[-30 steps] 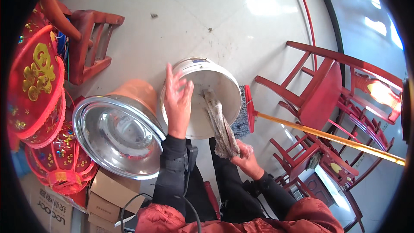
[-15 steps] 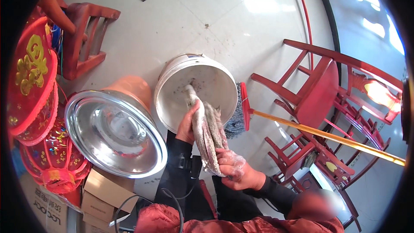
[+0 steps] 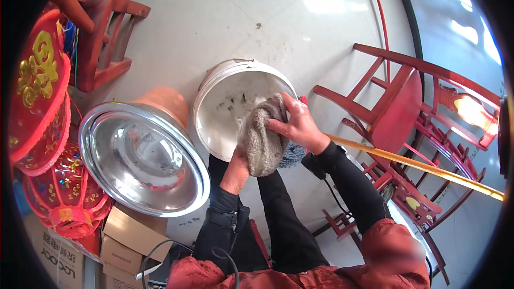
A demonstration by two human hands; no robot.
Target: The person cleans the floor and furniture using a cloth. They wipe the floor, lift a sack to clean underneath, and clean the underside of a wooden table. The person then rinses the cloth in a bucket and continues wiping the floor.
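A greyish-brown, wet-looking cloth [image 3: 267,150] is bunched between my hands above the near right part of the white bucket [image 3: 210,123]. My left hand [image 3: 236,171] grips its lower left side, and the cloth hides most of those fingers. At the cloth's upper right, my right hand [image 3: 301,126] presses with its thumb on the front face and the fingers around the top. Pale suds show on the right-hand fingers. Inside the bucket, dark specks lie on the pale bottom.
Left of the bucket a shiny metal basin [image 3: 134,171] rests tilted on an orange container [image 3: 163,103]. A mop's yellow handle [image 3: 417,165] runs to the right, towards red wooden chairs [image 3: 396,112]. Red lanterns [image 3: 69,195], cardboard boxes [image 3: 128,235] and a red stool [image 3: 110,43] stand leftward.
The cloth has gone from a long hanging fold to a compact bunch. My right hand has moved up and away from me to the cloth's top; my left hand has shifted slightly nearer.
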